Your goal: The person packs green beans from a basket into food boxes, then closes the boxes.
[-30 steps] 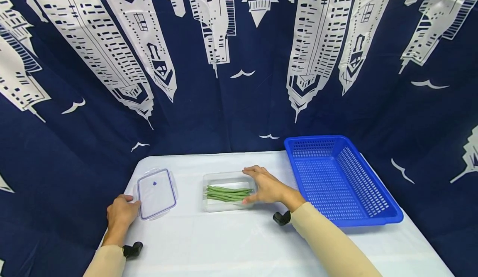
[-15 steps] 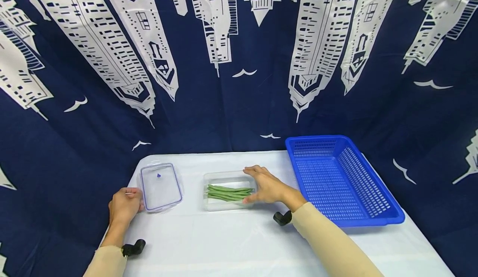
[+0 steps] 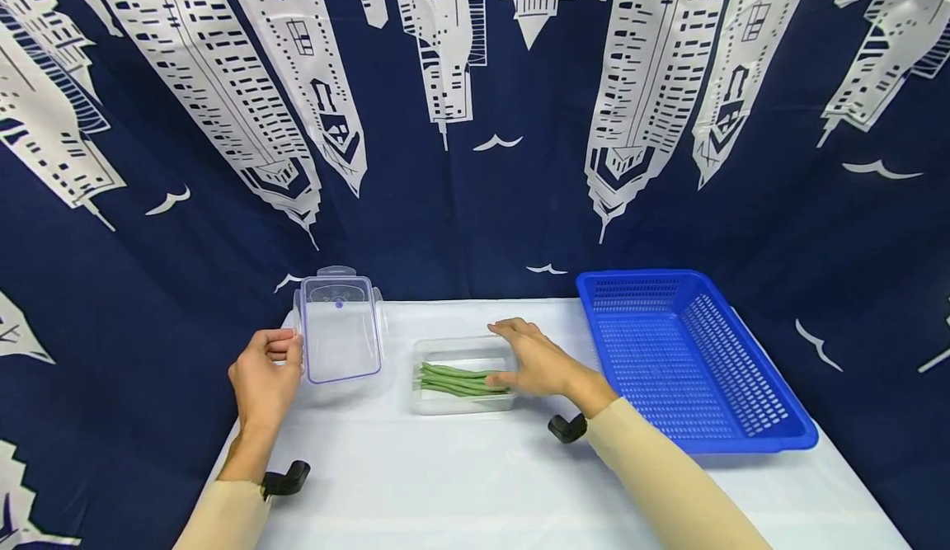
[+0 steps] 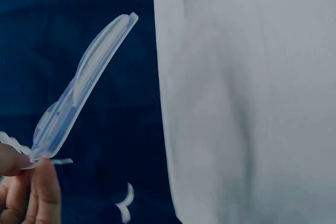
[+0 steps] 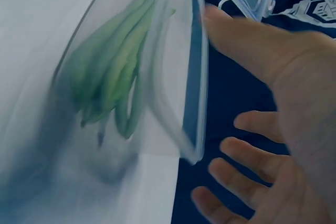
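Note:
My left hand (image 3: pixel 269 377) pinches a clear lid (image 3: pixel 340 342) with a blue-purple seal by its left side. The left wrist view catches the lid (image 4: pixel 86 85) nearly edge-on, between thumb and fingers (image 4: pixel 46 190). At the table's middle stands a clear rectangular food container (image 3: pixel 453 408), uncovered, with a bundle of green beans (image 3: pixel 454 380) inside. Spread about the container's right end is my right hand (image 3: pixel 545 369). Seen from the right wrist, its fingers (image 5: pixel 247 161) are apart and straight, and the thumb (image 5: pixel 231 30) lies right at the container's rim (image 5: pixel 201 93).
A blue perforated plastic basket (image 3: pixel 668 369) stands on the right of the white-covered table (image 3: pixel 445 476). Behind the table hangs a dark blue cloth (image 3: pixel 445 228) printed with white buildings. Both wrists wear small black cameras.
The left hand has raised the lid off the table, tilting it up and bringing it back and to the right. My right hand and the container have stayed in place.

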Demonstrator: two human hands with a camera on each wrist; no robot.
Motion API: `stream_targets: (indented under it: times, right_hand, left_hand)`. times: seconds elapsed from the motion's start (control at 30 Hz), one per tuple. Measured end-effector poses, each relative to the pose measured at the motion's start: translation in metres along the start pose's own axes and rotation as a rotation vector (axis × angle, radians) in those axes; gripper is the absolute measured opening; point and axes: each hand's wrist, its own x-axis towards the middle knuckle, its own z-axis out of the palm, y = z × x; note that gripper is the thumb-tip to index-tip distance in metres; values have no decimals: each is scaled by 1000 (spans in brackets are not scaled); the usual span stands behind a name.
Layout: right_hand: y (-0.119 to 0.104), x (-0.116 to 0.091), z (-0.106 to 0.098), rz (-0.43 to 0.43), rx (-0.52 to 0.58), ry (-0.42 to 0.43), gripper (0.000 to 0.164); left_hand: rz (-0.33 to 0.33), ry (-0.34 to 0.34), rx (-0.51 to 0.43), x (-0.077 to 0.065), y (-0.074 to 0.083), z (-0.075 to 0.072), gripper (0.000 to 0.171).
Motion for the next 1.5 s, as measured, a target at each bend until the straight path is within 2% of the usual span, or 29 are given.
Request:
stream_targets:
  times: [0.17, 0.33, 0.43, 0.53, 0.67, 0.8, 1.0, 1.07, 1.13, 1.2, 1.33, 1.43, 1.5]
  right_hand:
    - [-16, 6, -9, -72, 119, 113, 69]
    - [-42, 14, -18, -104, 302, 164, 55]
    - [-56, 18, -22, -93, 393, 191, 50]
    - [-67, 23, -24, -78, 522, 193, 49]
    - [-72, 28, -26, -57, 743, 165, 51]
    - [-73, 29, -29, -34, 901, 162, 55]
    - [-71, 27, -31, 17, 1022, 191, 66]
    - [-70, 26, -31, 41, 1070, 207, 70]
    - [-69, 25, -32, 58, 1106, 222, 70]
    - [-68, 24, -32, 65, 1117, 231, 69]
    - [-66, 23, -32, 80, 1109, 234, 65]
    - [-64, 23, -31, 98, 1099, 241, 64]
    - [-63, 22, -30, 107, 1088, 247, 66]
  left_hand:
    - [176, 111, -71, -4, 18, 10, 11]
    - [380, 147, -140, -10, 34, 21, 11]
    - [480, 149, -176, -15, 45, 28, 14]
    - [544, 125, -200, -21, 55, 32, 14]
    - [629, 77, -190, -29, 66, 36, 14]
    - [729, 50, -157, -35, 72, 38, 22]
    - [869, 16, -141, -41, 72, 42, 33]
    - [916, -3, -141, -42, 70, 43, 29]
    - [964, -29, -137, -42, 70, 43, 16]
    - [1022, -48, -129, -42, 69, 43, 6]
    - [1143, -62, -103, -42, 69, 44, 25]
    - [1206, -59, -91, -42, 68, 45, 24]
    - [1222, -60, -90, -41, 67, 47, 23]
